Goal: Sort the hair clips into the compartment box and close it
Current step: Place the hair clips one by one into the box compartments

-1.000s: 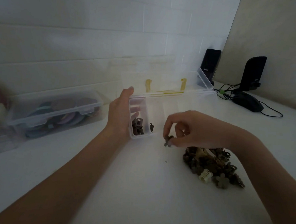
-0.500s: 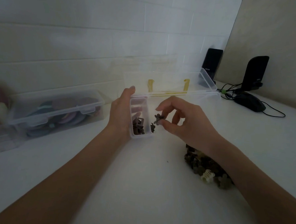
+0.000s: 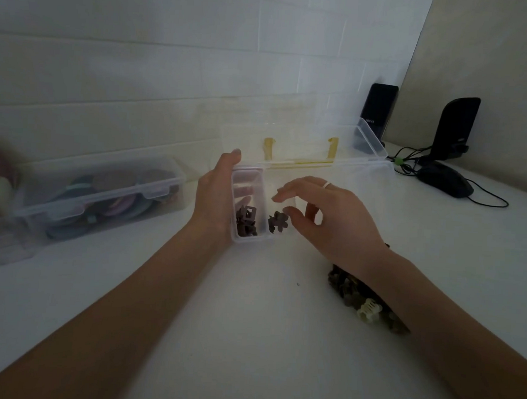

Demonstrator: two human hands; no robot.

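Observation:
The clear compartment box (image 3: 368,167) stands open on the white table, its lid (image 3: 293,130) leaning back against the wall. My left hand (image 3: 215,201) grips the box's left wall, thumb over the rim. Several brown hair clips (image 3: 246,221) lie in the leftmost compartment. A dark flower-shaped clip (image 3: 278,222) rests in the second compartment, just off the thumb tip of my right hand (image 3: 334,224), whose fingers are spread with nothing between them. A pile of brown and olive clips (image 3: 347,290) with one cream clip (image 3: 369,309) lies under my right wrist, partly hidden.
A closed clear box of coloured hair ties (image 3: 103,197) sits at the left, another clear box (image 3: 3,242) in front of it. Two black speakers (image 3: 378,113) (image 3: 455,130), a black mouse (image 3: 445,180) and cables occupy the back right corner.
My right hand carried a dark clip from the pile up to the box, then opened its fingers over the second compartment, where the clip now lies. My left hand stayed on the box.

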